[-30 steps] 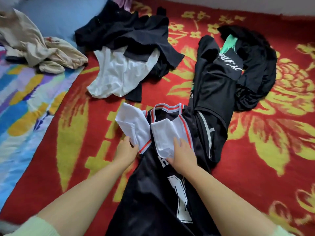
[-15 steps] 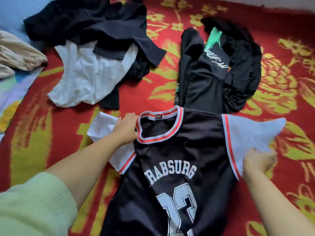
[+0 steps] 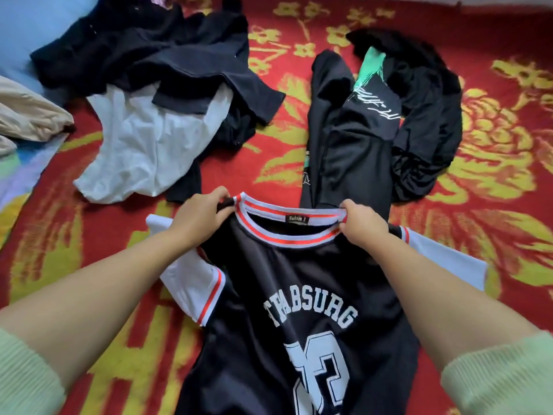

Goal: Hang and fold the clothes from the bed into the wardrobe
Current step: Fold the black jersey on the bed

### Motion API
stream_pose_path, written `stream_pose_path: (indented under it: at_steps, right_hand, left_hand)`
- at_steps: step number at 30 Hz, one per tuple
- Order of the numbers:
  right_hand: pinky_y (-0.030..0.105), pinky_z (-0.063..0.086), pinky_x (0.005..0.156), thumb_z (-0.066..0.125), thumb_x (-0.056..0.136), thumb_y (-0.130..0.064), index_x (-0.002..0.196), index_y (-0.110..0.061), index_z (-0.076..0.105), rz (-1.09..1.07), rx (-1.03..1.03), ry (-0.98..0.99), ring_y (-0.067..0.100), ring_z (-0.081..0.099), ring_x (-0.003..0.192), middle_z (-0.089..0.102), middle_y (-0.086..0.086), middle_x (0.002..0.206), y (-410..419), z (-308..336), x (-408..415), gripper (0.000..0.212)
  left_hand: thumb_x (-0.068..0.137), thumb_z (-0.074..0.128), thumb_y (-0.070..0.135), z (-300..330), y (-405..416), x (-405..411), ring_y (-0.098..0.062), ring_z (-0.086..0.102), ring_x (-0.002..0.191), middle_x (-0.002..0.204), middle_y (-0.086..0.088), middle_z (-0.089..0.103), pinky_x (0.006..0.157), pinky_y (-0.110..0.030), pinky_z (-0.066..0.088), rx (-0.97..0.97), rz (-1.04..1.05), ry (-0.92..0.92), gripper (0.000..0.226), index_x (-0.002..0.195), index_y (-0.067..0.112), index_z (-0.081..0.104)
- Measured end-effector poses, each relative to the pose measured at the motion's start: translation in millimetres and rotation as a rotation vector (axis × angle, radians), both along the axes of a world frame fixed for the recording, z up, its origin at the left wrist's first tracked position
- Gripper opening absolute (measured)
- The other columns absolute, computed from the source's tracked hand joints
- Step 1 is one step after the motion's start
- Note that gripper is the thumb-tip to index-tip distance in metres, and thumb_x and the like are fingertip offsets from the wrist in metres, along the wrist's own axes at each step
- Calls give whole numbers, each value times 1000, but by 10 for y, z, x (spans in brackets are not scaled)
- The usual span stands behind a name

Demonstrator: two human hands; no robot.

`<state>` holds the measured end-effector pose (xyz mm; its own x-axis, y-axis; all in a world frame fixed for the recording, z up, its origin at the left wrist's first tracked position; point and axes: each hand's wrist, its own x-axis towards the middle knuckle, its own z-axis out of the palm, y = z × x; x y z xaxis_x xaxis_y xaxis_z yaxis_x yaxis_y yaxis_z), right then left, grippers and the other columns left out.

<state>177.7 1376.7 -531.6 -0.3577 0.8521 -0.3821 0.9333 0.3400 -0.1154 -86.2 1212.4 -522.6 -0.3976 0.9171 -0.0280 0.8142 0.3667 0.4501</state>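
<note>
Jersey [image 3: 299, 295]: black with white sleeves, front side up on the red flowery blanket [image 3: 449, 280].
Which way it lies: collar far from the person, bottom end near. Its long side runs straight away, between both arms.
Left hand [image 3: 199, 218]: pinches the left side of the collar.
Right hand [image 3: 363, 224]: pinches the right side. Both look equally close.
Words: "Fashion" on the neck tag [image 3: 296, 218], "TRABSURG" maybe, and a big 23.
Other clothes: black and white pile [image 3: 155, 94] further off.
</note>
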Motion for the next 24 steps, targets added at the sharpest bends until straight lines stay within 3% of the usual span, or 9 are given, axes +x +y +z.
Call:
stream_pose_path:
  at_steps: [2, 4, 7, 9, 12, 15, 18, 20, 24]
  right_hand:
    - [37, 37, 72, 46, 93, -17, 110, -11, 51, -90, 164, 181, 37, 56, 100, 57, 15, 112, 41, 100, -7, 19]
    - [37, 34, 72, 43, 96, -16, 111, -9, 50, -190, 223, 368, 38, 54, 99, 52, 15, 112, 79, 163, -30, 18]
    - [41, 35, 99, 47, 94, -9, 141, -11, 34, -194, 165, 395, 35, 36, 130, 34, 16, 143, 40, 85, -82, 49]
    - [42, 27, 111, 50, 88, -3, 142, -5, 36, -3, 248, 392, 36, 30, 137, 32, 20, 147, -195, -30, -133, 55]
    - [41, 47, 96, 43, 80, -7, 120, -3, 59, 315, 198, 587, 32, 55, 113, 58, 15, 122, -875, -74, -298, 43]
    - [38, 53, 81, 38, 90, -19, 114, -11, 61, 461, -106, 652, 25, 58, 104, 62, 5, 113, -1601, -50, -577, 35]
    - [36, 39, 102, 48, 95, -25, 144, -14, 36, 339, -419, 531, 24, 46, 126, 47, 6, 138, -2054, -133, -900, 52]
    - [34, 33, 107, 54, 91, -32, 151, -15, 15, 196, -531, 505, 23, 36, 135, 36, 6, 148, -2215, -178, -1060, 74]
    - [43, 33, 109, 59, 84, -37, 151, -29, 13, 238, -569, 507, 21, 34, 136, 36, 0, 149, -2343, -216, -1191, 81]
  left_hand:
    - [90, 61, 34, 57, 119, -31, -40, 62, 85, 90, -17, 67, 66, -41, 45, 1, 67, 66, 26, 99, 10, 56]
    - [91, 59, 32, 67, 266, -25, -39, 59, 92, 98, -18, 63, 70, -42, 43, -11, 147, 61, 27, 105, 9, 53]
    - [89, 62, 32, -37, 370, 32, -37, 46, 116, 125, -17, 47, 95, -46, 36, -70, 260, -9, 54, 134, 11, 40]
    - [88, 62, 35, -178, 185, 89, -33, 35, 128, 138, -14, 37, 108, -50, 22, -133, 322, 48, 68, 144, 14, 29]
    - [84, 62, 36, -424, -339, 113, -28, 17, 141, 152, -10, 20, 110, -59, 11, -244, 426, 69, 78, 148, 19, 20]
    - [81, 66, 36, -420, -718, -54, -33, 12, 142, 154, -17, 10, 112, -55, 12, -400, 759, -193, 92, 151, 18, 8]
    - [78, 72, 24, -421, -895, -321, -39, 40, 128, 143, -27, 34, 106, -46, 33, -331, 932, -528, 89, 147, 7, 19]
    - [76, 68, 11, -393, -999, -434, -34, 61, 98, 121, -23, 58, 85, -44, 51, -135, 934, -864, 57, 129, 4, 46]
    - [89, 51, 2, -141, -1164, -516, -14, 60, 50, 56, -6, 62, 50, -20, 49, 85, 936, -1237, 9, 83, 0, 58]
